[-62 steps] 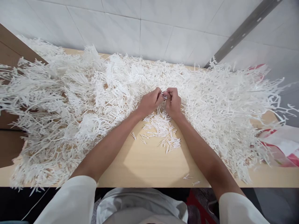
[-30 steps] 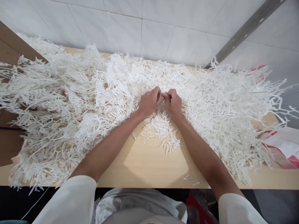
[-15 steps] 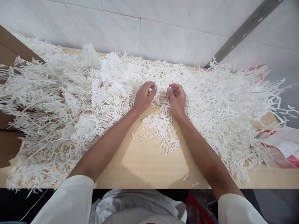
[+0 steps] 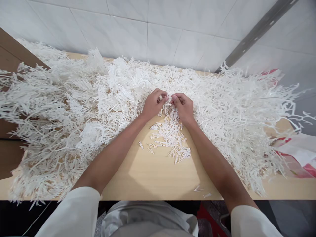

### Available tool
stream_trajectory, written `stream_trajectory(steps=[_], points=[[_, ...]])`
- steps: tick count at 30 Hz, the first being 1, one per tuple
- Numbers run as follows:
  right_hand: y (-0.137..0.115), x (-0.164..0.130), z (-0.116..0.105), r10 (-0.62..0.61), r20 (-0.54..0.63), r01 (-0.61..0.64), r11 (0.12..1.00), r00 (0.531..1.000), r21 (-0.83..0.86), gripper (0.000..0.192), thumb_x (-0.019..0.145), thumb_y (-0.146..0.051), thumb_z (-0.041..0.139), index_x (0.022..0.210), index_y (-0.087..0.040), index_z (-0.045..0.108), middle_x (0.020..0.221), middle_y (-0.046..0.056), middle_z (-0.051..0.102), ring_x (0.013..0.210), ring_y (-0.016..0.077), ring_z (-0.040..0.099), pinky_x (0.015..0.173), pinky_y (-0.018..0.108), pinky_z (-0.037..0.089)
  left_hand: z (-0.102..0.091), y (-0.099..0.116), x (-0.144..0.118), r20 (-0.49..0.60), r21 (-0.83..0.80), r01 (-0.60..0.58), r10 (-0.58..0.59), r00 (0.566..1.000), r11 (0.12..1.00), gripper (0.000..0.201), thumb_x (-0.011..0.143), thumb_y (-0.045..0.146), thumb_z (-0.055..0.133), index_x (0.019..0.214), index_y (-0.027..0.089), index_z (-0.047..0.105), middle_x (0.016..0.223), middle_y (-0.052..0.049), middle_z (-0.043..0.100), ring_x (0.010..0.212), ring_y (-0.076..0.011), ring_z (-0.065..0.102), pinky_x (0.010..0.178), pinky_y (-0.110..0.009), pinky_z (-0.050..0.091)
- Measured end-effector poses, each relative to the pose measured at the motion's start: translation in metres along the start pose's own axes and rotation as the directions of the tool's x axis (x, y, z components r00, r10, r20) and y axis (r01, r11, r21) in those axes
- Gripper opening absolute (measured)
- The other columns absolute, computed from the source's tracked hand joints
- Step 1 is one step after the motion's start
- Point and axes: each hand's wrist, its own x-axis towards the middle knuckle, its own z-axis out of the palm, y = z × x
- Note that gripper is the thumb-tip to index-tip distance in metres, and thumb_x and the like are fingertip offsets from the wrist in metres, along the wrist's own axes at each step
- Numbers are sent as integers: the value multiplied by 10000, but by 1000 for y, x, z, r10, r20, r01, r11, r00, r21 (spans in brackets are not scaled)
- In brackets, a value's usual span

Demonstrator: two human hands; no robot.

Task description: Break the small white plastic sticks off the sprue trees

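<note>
My left hand (image 4: 155, 102) is closed in a pinch at the near edge of a heap of white branched plastic pieces (image 4: 118, 79). Facing it, my right hand (image 4: 184, 106) pinches too, its thumb and forefinger tips a small gap from the left ones. A thin white branched plastic piece appears to be between the fingertips, but it blends into the heap behind and its outline is hard to make out. Just below the hands lies a loose pile of short white plastic sticks (image 4: 170, 135).
The heap spreads left and right across the wooden table (image 4: 153, 177). A few stray sticks (image 4: 198, 188) lie near the front edge. A cardboard box (image 4: 10, 56) stands at left, a red and white plastic bag (image 4: 296, 151) at right. Behind are a tiled wall (image 4: 163, 36) and a metal post (image 4: 256, 34).
Both hands have come closer together, the right one moving left and the left slightly right. The right fingers have closed into a tighter pinch. The stick pile looks the same.
</note>
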Motion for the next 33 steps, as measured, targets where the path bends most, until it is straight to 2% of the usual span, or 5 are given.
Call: stream_trajectory(steps=[7,14,19,24,33], points=[[-4,-2,0,-26,-34,27,1000,999,4,324,815,-554,645,874,-236,653,734,-22,644,705,103,610,700,271,513,0,1,0,29,27,5,-6,1000,1000,222,902,434,564,947,219,594,997,-34,617,814,-113,565,619,-219,454],[-5,-1,1,51,48,-50,998,998,-29,342,822,-569,624,830,-227,634,686,-32,620,658,94,584,653,256,487,0,1,-2,-59,75,-7,12,998,997,224,896,438,572,950,225,617,1091,-53,566,770,-106,556,580,-226,445],[-5,0,3,36,105,-28,997,994,-79,324,790,-549,674,892,-242,656,732,-32,632,659,92,579,628,247,477,-1,4,-3,11,75,-40,39,999,996,149,924,349,529,933,225,611,978,-28,604,787,-113,560,598,-230,437],[-3,-1,1,6,98,1,998,995,-66,329,799,-564,653,864,-242,684,736,-20,662,654,113,604,634,276,510,0,3,-2,16,110,26,-28,999,994,116,901,323,553,930,216,587,968,-18,597,741,-105,538,648,-246,447],[-3,-3,2,-2,68,10,993,998,-121,289,812,-504,667,909,-233,680,871,4,707,804,140,646,780,324,524,2,5,-3,12,212,42,-46,999,976,95,917,298,525,947,223,576,994,-23,575,890,-137,573,716,-265,459]])
